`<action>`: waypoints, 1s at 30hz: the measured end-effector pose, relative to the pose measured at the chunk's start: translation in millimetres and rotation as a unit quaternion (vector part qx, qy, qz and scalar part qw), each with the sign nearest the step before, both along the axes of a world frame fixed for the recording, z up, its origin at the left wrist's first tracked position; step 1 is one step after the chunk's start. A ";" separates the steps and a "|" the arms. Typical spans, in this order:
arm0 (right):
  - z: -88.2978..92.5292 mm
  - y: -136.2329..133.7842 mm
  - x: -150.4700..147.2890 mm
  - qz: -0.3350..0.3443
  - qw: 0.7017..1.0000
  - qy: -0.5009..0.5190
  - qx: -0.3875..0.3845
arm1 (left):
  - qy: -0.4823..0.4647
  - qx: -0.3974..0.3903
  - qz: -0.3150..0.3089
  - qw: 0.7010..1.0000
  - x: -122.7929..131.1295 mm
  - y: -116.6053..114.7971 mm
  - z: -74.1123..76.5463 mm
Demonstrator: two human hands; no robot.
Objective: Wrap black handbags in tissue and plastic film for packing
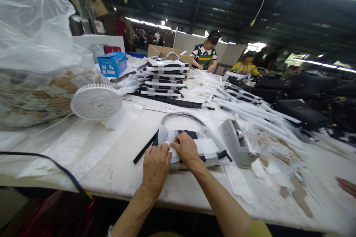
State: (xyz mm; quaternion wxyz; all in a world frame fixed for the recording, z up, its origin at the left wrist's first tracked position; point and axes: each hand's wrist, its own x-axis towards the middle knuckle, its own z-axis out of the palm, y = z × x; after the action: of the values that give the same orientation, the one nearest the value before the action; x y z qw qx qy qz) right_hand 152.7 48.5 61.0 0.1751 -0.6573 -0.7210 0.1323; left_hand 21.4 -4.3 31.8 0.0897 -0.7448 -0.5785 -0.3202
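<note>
A black bag partly wrapped in white sheet material lies on the white table, its wrapped handle arching toward the back. My left hand presses on the bag's left part, fingers bent together over the white wrapping. Beside it my right hand has its fingers curled and pinched at the same wrapping. Whatever lies between the fingertips of either hand is too small to make out. Black strips stick out at the bag's left side.
A grey tape dispenser stands right of the bag. Farther back are a white fan, a blue box, stacked wrapped bags and many white rolls. Two people work across the table; another person's hand shows at the right edge.
</note>
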 end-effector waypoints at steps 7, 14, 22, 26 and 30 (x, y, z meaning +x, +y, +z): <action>2.7 13.7 3.8 0.016 0.999 0.002 -0.048 | 0.037 0.104 -0.110 0.988 12.1 -15.1 -8.4; 10.4 27.9 3.2 0.032 0.996 -0.013 -0.080 | 0.046 0.102 -0.102 0.988 13.5 -19.1 -28.9; 13.4 29.5 2.3 0.014 0.997 -0.018 -0.074 | 0.047 0.102 -0.104 0.988 11.2 -18.4 -33.7; 17.3 30.4 -0.7 -0.012 0.999 0.001 -0.041 | 0.043 0.097 -0.107 0.989 10.6 -18.0 -35.2; 38.3 20.6 27.9 -0.024 0.998 0.054 0.011 | 0.041 0.106 -0.103 0.988 10.0 -18.5 -32.2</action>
State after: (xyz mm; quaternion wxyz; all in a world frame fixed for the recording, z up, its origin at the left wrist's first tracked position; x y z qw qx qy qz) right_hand 180.6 69.2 99.2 0.2241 -0.6640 -0.6963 0.1551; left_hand 31.4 -22.8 -0.3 0.1588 -0.7993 -0.4569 -0.3565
